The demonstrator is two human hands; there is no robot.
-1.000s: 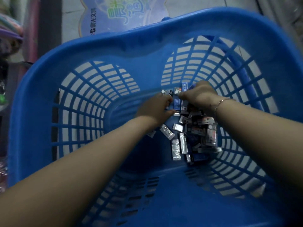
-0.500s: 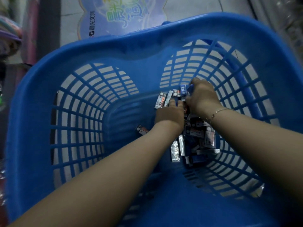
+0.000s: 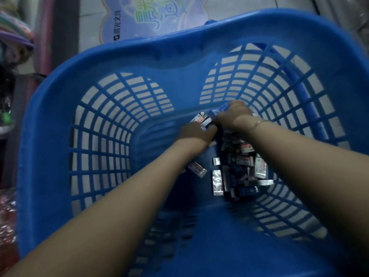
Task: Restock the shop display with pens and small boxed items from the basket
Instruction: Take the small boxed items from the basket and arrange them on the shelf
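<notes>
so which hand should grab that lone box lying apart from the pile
Left, probably. The lone box lies beside the left forearm, on the left hand's side; the right hand already grips boxes at the far end.

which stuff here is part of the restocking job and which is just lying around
Part of the job:
blue basket
small boxed items piled in the basket
left hand and right hand, both among the boxes

Just lying about:
printed mat on the floor beyond the basket

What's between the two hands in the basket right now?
In the head view, a few small boxes sit between the left hand and right hand, held at the far end of the basket floor; which fingers hold them is blurred.
</notes>
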